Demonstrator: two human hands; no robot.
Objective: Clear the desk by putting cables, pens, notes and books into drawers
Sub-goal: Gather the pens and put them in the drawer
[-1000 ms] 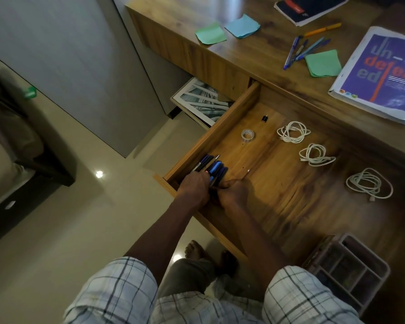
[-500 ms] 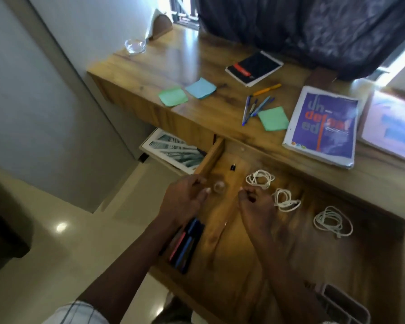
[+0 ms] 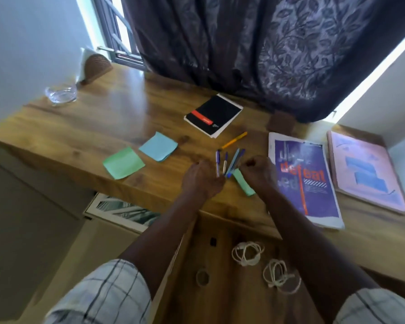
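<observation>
Several blue pens point(image 3: 229, 162) lie in a loose fan near the desk's front edge, with an orange pen point(image 3: 234, 140) just behind them. My left hand point(image 3: 201, 178) rests at their left, fingertips touching the nearest pen. My right hand point(image 3: 258, 174) is curled at their right, over a green sticky note point(image 3: 243, 184); its grip is blurred. A blue note point(image 3: 158, 146) and a green note point(image 3: 123, 163) lie further left. Below, the open drawer point(image 3: 220, 300) holds two coiled white cables point(image 3: 247, 253) point(image 3: 278, 275).
A black notebook point(image 3: 213, 115) lies behind the pens. A purple book point(image 3: 304, 181) and a pink book point(image 3: 365, 169) lie to the right. A glass bowl point(image 3: 60, 93) stands at the far left corner. A tape roll point(image 3: 202, 277) sits in the drawer.
Both hands left the pens laid in the drawer, rose past the cables and now reach the pens on the desk top. The camera tilted up from the drawer to the desk.
</observation>
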